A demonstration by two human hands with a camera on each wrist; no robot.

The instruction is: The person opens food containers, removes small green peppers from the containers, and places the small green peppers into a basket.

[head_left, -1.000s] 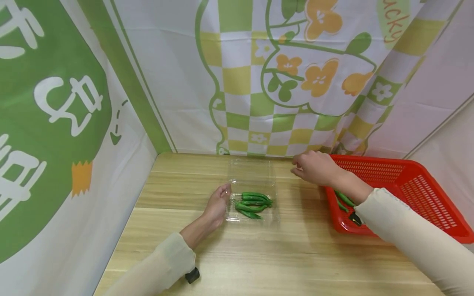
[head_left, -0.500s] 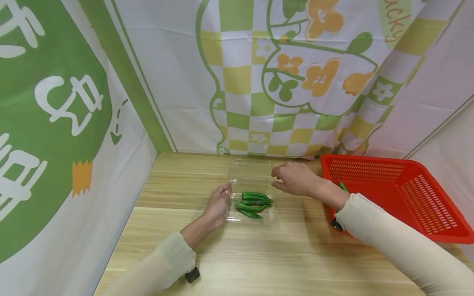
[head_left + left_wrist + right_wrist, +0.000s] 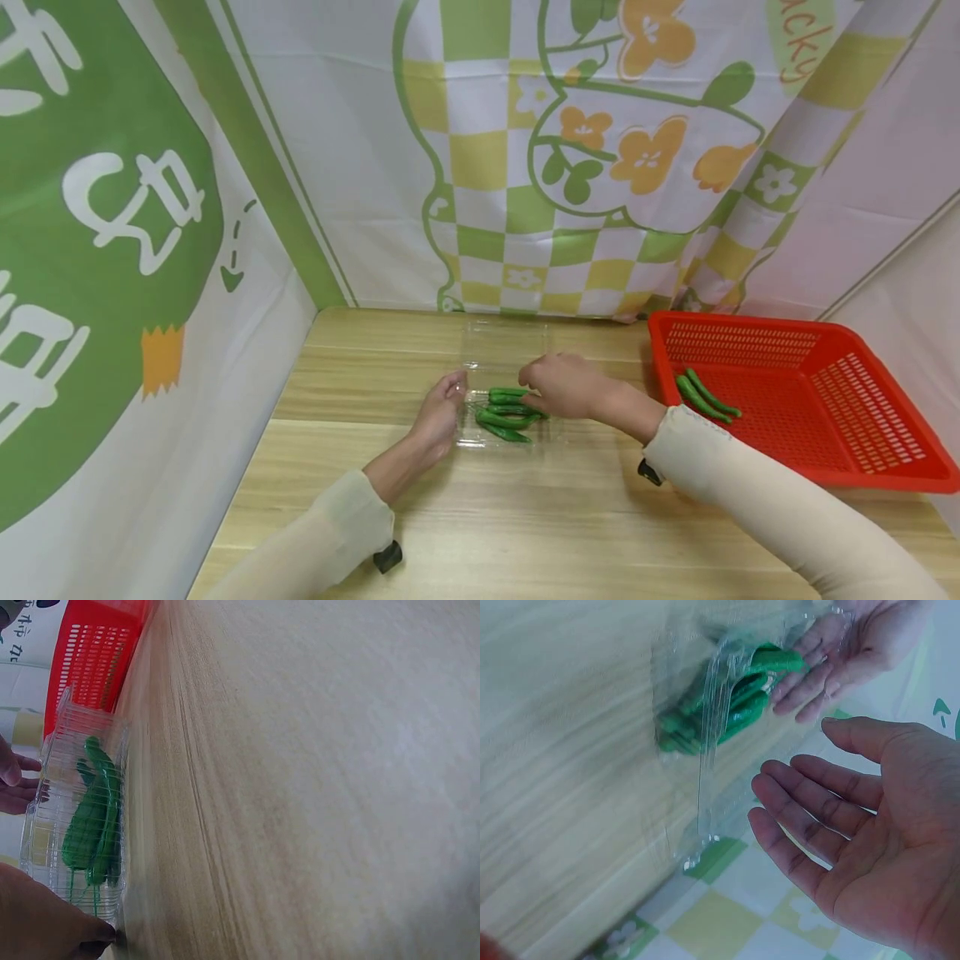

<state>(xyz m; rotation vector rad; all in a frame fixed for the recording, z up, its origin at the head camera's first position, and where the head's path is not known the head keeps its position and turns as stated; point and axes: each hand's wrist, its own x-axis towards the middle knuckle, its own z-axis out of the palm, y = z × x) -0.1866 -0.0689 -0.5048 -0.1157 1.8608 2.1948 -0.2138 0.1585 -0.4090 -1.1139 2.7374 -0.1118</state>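
A clear plastic clamshell box stands on the table with its lid folded back towards the wall. Several green chili peppers lie side by side in its near half. My left hand holds the box by its left side; in the left wrist view a fingertip meets the bottom of the clear wall. Above the right end of the peppers hovers my right hand, covering part of them. The right wrist view shows this hand with loosely bent, spread fingers and nothing in them.
At the right stands a red perforated plastic basket with a few green chili peppers at its left end. A patterned cloth hangs behind the wooden table, and another wall closes off the left.
My right hand has moved left from beside the basket to above the peppers in the box, uncovering the peppers in the basket. The left hand has stayed at the box.
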